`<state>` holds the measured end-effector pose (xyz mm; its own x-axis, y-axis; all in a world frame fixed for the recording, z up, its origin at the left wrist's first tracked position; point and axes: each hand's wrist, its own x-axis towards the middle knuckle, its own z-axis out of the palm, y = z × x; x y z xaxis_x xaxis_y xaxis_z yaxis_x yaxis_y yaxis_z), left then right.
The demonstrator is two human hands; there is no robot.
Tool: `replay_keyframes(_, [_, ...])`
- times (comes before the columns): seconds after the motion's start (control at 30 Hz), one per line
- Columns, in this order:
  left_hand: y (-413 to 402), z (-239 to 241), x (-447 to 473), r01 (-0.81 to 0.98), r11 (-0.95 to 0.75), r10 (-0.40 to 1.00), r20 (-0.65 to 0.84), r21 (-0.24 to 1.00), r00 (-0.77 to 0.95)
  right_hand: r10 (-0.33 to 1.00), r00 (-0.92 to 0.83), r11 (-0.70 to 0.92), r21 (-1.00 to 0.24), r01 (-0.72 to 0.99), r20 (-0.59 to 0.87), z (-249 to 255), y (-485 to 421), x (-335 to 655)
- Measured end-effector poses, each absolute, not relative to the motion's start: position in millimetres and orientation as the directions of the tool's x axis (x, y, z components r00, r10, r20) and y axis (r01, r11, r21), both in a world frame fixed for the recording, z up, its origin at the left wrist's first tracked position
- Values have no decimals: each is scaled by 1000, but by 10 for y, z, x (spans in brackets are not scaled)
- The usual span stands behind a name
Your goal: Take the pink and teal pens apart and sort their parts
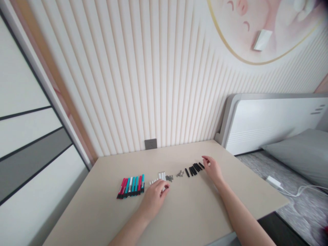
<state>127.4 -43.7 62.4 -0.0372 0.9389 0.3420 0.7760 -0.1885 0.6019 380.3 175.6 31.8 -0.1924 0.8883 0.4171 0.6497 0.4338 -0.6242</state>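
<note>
My left hand (155, 196) hovers low over the table's middle, its fingers curled in toward the thumb; whatever they hold, if anything, is hidden. Just beyond it lie small white pieces (153, 181), thin white tubes (162, 175) and a little pile of dark grey pieces (169, 178), partly covered by the hand. My right hand (212, 169) is at the right end of a row of black pen-like barrels (195, 168), thumb and forefinger apart. Small metallic pieces (180, 173) are scattered between the two hands. Left of my left hand, red, blue and white pen-like tubes with black ends (131, 186) lie side by side.
The pale table (102, 215) meets a ribbed wall with a dark socket (151, 144). At the right are a bed headboard (269, 119), a grey pillow (302, 147) and a white charger (273, 182) with cable near the table's edge. A white cabinet (30, 191) stands left.
</note>
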Motion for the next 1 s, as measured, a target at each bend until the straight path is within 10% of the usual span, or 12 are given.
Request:
replay_keyframes(0.17, [-403, 574, 1309, 624, -96, 953, 253, 775, -168, 512, -552, 857, -439, 270, 658, 530, 1088, 3277])
replay_keyframes(0.4, [-427, 547, 1304, 666, -127, 939, 306, 735, -159, 219, -763, 927, -375, -33, 608, 581, 588, 2916])
replay_keyframes(0.63, [-453, 551, 1333, 761, -155, 922, 370, 630, -118, 247, -772, 889, -455, -61, 586, 564, 656, 2986])
replay_keyframes(0.8, [-469, 738, 1141, 921, -211, 873, 488, 329, 26, 506, -668, 814, -557, 162, 546, 598, 914, 3164])
replay_keyframes(1.0, [-490, 927, 384, 950, 105, 777, 571, 294, -263, 656, -617, 733, -562, 385, 434, 536, 1305, 3454])
